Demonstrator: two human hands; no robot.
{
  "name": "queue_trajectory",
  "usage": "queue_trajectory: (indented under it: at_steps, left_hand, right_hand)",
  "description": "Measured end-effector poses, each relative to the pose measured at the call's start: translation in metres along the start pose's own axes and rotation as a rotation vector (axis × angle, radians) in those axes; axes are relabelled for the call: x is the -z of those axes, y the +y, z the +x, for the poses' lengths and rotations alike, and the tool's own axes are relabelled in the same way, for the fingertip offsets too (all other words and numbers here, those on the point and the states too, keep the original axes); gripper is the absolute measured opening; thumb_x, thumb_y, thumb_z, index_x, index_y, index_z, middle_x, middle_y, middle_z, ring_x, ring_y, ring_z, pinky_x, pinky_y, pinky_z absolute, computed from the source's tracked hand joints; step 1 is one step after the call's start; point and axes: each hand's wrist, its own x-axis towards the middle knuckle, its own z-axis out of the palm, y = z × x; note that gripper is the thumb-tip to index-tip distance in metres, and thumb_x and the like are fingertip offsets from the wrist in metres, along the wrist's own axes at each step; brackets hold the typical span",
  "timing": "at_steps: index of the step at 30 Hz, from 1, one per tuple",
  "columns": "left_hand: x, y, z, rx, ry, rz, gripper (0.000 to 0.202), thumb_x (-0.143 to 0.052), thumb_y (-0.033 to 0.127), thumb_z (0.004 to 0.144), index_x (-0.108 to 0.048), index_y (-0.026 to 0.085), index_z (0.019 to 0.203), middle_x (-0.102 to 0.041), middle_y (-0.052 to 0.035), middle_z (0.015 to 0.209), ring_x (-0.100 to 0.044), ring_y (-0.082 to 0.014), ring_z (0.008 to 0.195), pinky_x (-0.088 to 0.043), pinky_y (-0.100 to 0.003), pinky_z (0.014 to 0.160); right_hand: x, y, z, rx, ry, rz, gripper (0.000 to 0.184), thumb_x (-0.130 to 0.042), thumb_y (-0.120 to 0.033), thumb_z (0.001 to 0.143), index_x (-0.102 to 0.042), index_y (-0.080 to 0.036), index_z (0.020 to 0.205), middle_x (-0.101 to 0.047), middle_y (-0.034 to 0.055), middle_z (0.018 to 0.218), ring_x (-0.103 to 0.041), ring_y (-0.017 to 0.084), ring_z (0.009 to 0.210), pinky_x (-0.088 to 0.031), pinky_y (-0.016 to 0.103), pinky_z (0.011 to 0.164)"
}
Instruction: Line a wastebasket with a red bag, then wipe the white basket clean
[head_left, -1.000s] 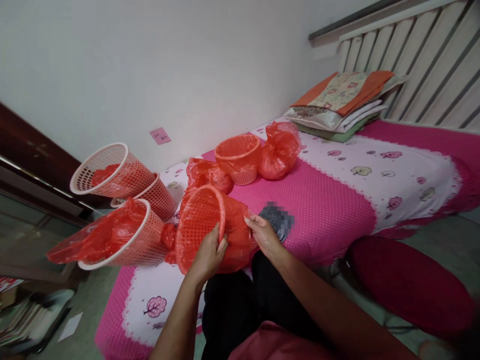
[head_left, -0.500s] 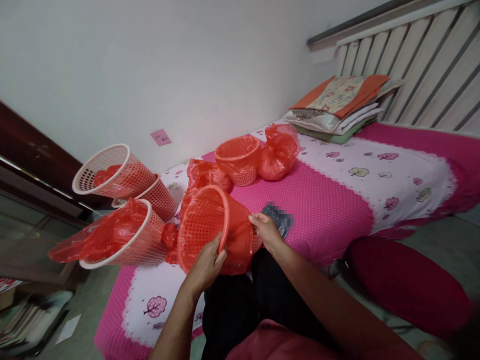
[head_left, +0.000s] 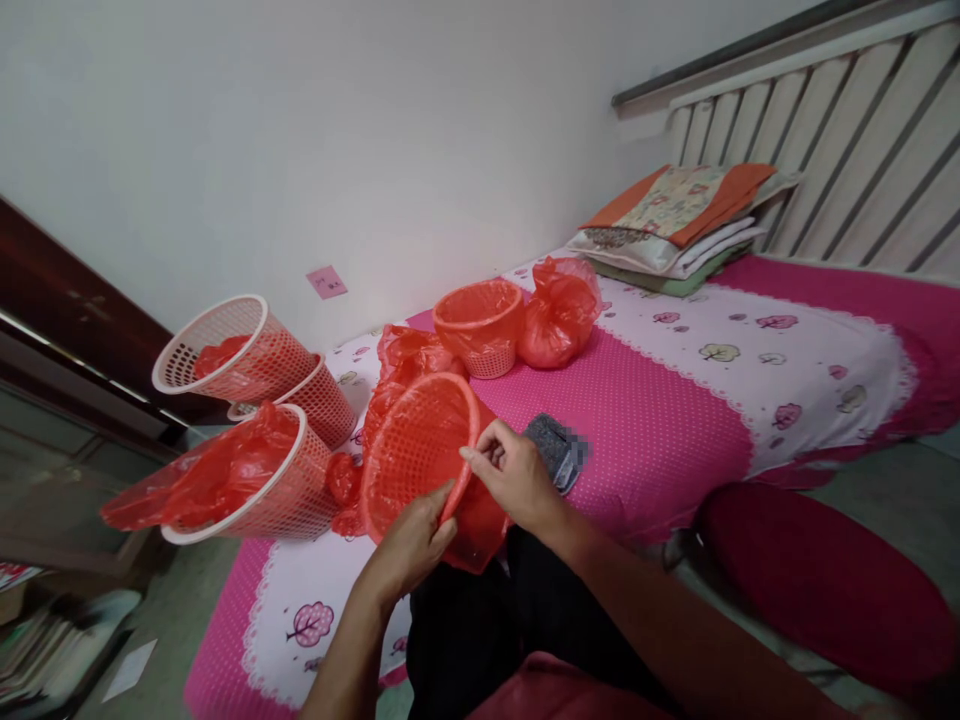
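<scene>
Left hand (head_left: 409,540): It is closed around the near part of the rim of the tilted basket (head_left: 409,450).
Right hand (head_left: 517,475): Its fingers are bent together at the right side of the rim; whether they pinch the red film (head_left: 480,540) or only touch it, I am not able to say.
Tilted basket: It is in front of the person, at the near side of the bed (head_left: 637,410), with its mouth turned to the left. Its base is hidden, so its support is not clear.
Red film: It lines the inside and hangs loosely over the rim.
Tearing: The film looks thin, so it could split if the fingers pull hard at one point against the rim.
Slipping: The fold could slide off the rim if the left hand loosens.
Tipping: With a weaker left grip, the basket might also roll, and could then press the crumpled red bag (head_left: 409,352) behind it.
Grey item (head_left: 551,440): It lies near the right hand, and an elbow or wrist moving outward could push it.
</scene>
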Motion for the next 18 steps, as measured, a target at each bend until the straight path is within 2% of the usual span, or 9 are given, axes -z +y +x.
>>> queue_trajectory:
  at_steps: [3, 8, 11, 13, 15, 16, 18]
  left_hand:
    - [0.001, 0.003, -0.001, 0.003, -0.019, -0.039, 0.055, -0.044, 0.010, 0.085, -0.068, 0.017, 0.134, -0.077, -0.0087, 0.122, -0.070, -0.0238, 0.105, -0.053, -0.039, 0.105]
    - [0.001, 0.001, -0.005, 0.039, -0.068, -0.023, 0.044, -0.046, 0.014, 0.089, -0.074, 0.016, 0.123, -0.078, -0.0076, 0.110, -0.070, -0.0232, 0.098, -0.054, -0.038, 0.102]
    - [0.009, 0.004, -0.008, 0.080, -0.112, -0.063, 0.039, -0.057, 0.031, 0.096, -0.073, 0.021, 0.130, -0.077, -0.0095, 0.124, -0.069, -0.0267, 0.110, -0.051, -0.042, 0.110]
    - [0.019, 0.010, -0.007, 0.110, -0.111, -0.167, 0.057, -0.074, 0.046, 0.088, -0.068, 0.025, 0.141, -0.072, -0.0113, 0.140, -0.065, -0.0318, 0.127, -0.047, -0.047, 0.117]
    - [0.029, 0.019, 0.000, 0.109, -0.043, -0.294, 0.079, -0.085, 0.053, 0.077, -0.062, 0.026, 0.147, -0.066, -0.0140, 0.150, -0.059, -0.0356, 0.138, -0.045, -0.049, 0.119]
    - [0.033, 0.023, 0.005, 0.098, 0.019, -0.341, 0.080, -0.085, 0.057, 0.076, -0.063, 0.025, 0.146, -0.065, -0.0155, 0.150, -0.059, -0.0358, 0.138, -0.047, -0.049, 0.116]
    - [0.036, 0.030, 0.022, 0.080, 0.196, -0.359, 0.063, -0.078, 0.062, 0.081, -0.070, 0.020, 0.129, -0.073, -0.0153, 0.131, -0.066, -0.0322, 0.123, -0.053, -0.043, 0.104]
  right_hand:
    - [-0.009, -0.005, -0.003, -0.061, -0.009, -0.023, 0.032, -0.074, -0.039, 0.086, -0.050, -0.026, 0.071, -0.054, -0.0055, 0.059, -0.050, 0.013, 0.054, -0.039, 0.029, 0.055]
    - [-0.011, 0.003, -0.006, -0.151, -0.034, 0.065, 0.044, -0.076, -0.047, 0.084, -0.046, -0.025, 0.060, -0.044, -0.0073, 0.050, -0.040, 0.010, 0.047, -0.031, 0.026, 0.047]
    - [-0.009, 0.000, -0.010, -0.206, -0.056, 0.152, 0.048, -0.077, -0.052, 0.083, -0.044, -0.026, 0.061, -0.044, -0.0083, 0.047, -0.040, 0.009, 0.042, -0.028, 0.025, 0.043]
    - [-0.010, -0.003, -0.014, -0.232, -0.066, 0.209, 0.046, -0.077, -0.051, 0.085, -0.045, -0.026, 0.064, -0.048, -0.0080, 0.047, -0.045, 0.010, 0.039, -0.029, 0.024, 0.041]
    - [-0.016, -0.006, -0.021, -0.240, -0.076, 0.264, 0.042, -0.076, -0.048, 0.086, -0.046, -0.026, 0.067, -0.051, -0.0079, 0.050, -0.050, 0.011, 0.039, -0.032, 0.023, 0.041]
    - [-0.020, -0.007, -0.025, -0.238, -0.082, 0.290, 0.040, -0.075, -0.047, 0.087, -0.046, -0.026, 0.068, -0.051, -0.0081, 0.051, -0.051, 0.011, 0.040, -0.034, 0.023, 0.041]
    - [-0.030, -0.008, -0.035, -0.233, -0.111, 0.312, 0.035, -0.072, -0.041, 0.088, -0.046, -0.026, 0.071, -0.053, -0.0080, 0.054, -0.054, 0.012, 0.043, -0.038, 0.023, 0.045]
